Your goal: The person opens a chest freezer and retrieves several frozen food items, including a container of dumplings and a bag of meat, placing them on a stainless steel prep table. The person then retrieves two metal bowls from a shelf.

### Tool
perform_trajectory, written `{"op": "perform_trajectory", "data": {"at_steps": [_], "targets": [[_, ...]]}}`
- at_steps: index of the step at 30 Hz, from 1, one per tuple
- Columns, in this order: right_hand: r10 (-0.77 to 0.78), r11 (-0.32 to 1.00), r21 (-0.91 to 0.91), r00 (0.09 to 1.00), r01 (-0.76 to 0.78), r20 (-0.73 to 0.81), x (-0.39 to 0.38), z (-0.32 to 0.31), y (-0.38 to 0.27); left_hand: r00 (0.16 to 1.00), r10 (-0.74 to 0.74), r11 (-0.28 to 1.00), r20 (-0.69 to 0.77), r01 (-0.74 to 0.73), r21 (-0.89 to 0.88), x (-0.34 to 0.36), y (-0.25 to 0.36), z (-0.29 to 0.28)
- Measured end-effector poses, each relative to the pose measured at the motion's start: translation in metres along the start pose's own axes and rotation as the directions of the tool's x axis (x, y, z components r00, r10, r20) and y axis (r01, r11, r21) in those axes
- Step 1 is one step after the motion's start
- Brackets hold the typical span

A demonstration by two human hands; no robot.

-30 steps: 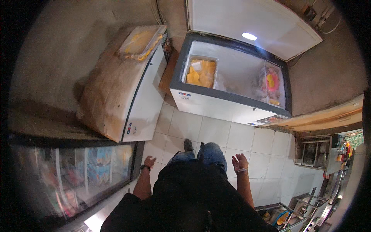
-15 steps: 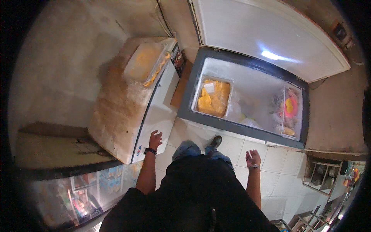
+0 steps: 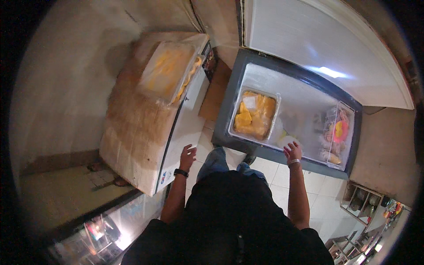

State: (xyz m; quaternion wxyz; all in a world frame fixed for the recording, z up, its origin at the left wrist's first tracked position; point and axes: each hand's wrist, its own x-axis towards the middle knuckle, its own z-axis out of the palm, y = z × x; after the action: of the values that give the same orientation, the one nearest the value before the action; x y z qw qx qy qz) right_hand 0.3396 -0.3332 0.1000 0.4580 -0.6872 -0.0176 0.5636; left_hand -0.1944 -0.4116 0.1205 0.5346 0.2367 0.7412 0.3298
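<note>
My left hand [image 3: 188, 157], with a dark watch at its wrist, hangs beside the white front of a chest freezer and holds nothing; its fingers are loosely apart. My right hand [image 3: 293, 152], a light band on its wrist, is empty with spread fingers near the front rim of an open freezer [image 3: 247, 145]. Inside that freezer, at the left, sits a clear tub of orange-yellow food pieces [image 3: 256, 117]. A wire basket [image 3: 335, 137] at its right end holds plastic bags and a pink and yellow item. On the closed freezer lies a clear-lidded tray of yellow food [image 3: 170, 73].
The open freezer's white lid [image 3: 327, 48] stands raised at the back. The closed freezer's stained top [image 3: 137, 123] fills the left side. A glass display case [image 3: 106, 229] is at lower left. Wire shelving [image 3: 362, 203] stands at far right. White tiles [image 3: 282, 176] cover the floor.
My right hand has risen forward to the open freezer's front rim. My left hand has shifted slightly right and forward. The view has turned a little; both freezers' contents look the same.
</note>
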Motion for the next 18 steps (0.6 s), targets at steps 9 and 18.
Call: {"op": "perform_trajectory", "data": {"at_steps": [9,18], "targets": [[-0.3,0.23,-0.849,0.864,0.476,0.404,0.002,0.167,0.043,0.832,0.525,0.707,0.178,-0.543,0.453,0.116,0.072,0.131],[-0.21,-0.203,-0.712,0.681,0.672,0.702,0.087,0.264,0.074,0.701,0.688,0.715,-0.191,-0.607,0.346,0.262,0.174,0.276]]}}
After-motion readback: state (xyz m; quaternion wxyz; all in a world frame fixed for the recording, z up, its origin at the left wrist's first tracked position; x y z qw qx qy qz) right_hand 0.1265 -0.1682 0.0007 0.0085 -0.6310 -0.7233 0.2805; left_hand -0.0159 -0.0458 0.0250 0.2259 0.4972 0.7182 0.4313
